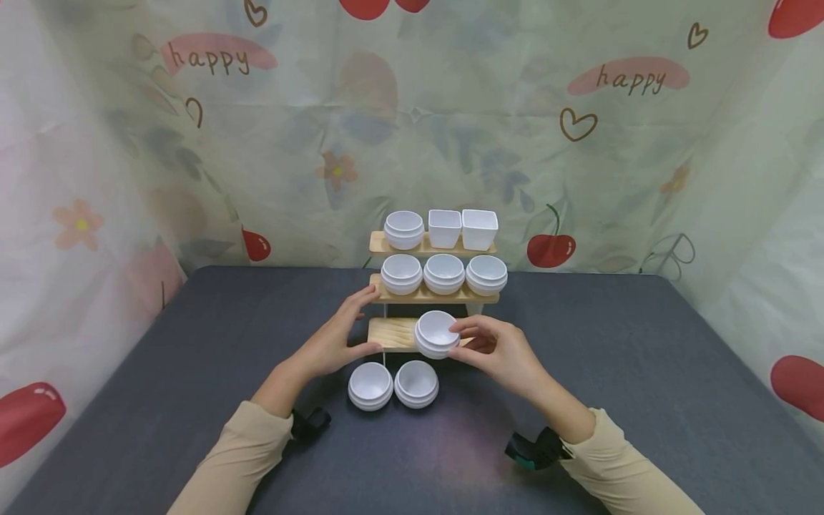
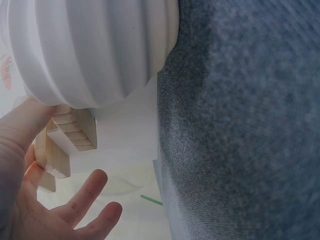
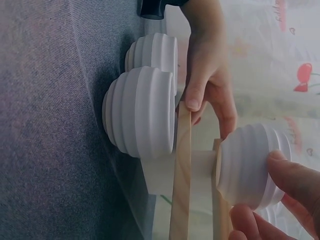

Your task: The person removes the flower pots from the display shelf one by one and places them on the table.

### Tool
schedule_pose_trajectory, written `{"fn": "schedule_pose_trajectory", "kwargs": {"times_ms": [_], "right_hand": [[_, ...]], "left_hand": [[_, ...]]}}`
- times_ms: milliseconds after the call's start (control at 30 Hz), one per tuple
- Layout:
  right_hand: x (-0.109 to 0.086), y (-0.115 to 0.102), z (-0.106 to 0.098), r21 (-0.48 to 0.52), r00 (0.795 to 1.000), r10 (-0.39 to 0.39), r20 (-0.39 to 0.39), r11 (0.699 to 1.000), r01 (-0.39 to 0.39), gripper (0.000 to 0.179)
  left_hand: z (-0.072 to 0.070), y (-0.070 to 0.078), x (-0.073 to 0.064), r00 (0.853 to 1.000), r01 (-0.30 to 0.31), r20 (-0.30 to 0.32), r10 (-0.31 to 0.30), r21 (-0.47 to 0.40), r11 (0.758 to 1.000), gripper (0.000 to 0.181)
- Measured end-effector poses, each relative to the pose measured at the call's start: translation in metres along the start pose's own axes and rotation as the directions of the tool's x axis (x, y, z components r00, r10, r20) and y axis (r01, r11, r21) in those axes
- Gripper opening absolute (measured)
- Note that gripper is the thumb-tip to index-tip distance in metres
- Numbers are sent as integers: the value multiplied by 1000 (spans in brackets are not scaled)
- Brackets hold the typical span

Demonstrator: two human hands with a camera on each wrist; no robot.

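Note:
My right hand (image 1: pixel 498 350) pinches a white round ribbed pot (image 1: pixel 436 335) at its right side, thumb and fingers on its rim. In the right wrist view that pot (image 3: pixel 250 167) hangs above the bottom board (image 3: pixel 182 170), with a gap under it. My left hand (image 1: pixel 331 340) is at the left end of the three-tier wooden stand (image 1: pixel 391 334); its thumb touches the bottom board and its fingers reach the middle board. In the left wrist view the fingers (image 2: pixel 82 197) are extended. Two more round pots (image 1: pixel 370 386) (image 1: pixel 415 385) stand on the table before the stand.
The middle board (image 1: pixel 421 295) carries three round pots (image 1: pixel 444 275). On the top board (image 1: pixel 378 243) are one round pot (image 1: pixel 404 230) and two square pots (image 1: pixel 445 229) (image 1: pixel 479 229). A dark grey cloth covers the table (image 1: pixel 257 322); a printed curtain (image 1: pixel 418 86) hangs behind.

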State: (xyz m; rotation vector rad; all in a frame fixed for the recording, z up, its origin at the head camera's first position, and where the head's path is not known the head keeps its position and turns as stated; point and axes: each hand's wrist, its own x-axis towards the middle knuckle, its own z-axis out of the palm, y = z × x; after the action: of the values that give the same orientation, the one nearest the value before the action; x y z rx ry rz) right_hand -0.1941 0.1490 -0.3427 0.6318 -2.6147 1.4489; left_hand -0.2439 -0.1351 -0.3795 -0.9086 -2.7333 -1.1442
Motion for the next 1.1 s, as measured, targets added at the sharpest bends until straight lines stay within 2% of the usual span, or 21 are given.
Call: {"fn": "schedule_pose_trajectory", "kwargs": {"times_ms": [500,833,1100], "right_hand": [[-4,10,-3,6,1000,-14,8,1000,14,30],[-6,8,-7,9,1000,-22,14,1000,22,30],[-8,8,-9,9,1000,-29,8,1000,29,30]], "left_hand": [[3,-1,0,999,-31,-26,31,15,999,85],[1,1,0,1000,8,-5,-8,4,1000,84],[1,1,0,1000,-6,-9,6,8,1000,85]]}}
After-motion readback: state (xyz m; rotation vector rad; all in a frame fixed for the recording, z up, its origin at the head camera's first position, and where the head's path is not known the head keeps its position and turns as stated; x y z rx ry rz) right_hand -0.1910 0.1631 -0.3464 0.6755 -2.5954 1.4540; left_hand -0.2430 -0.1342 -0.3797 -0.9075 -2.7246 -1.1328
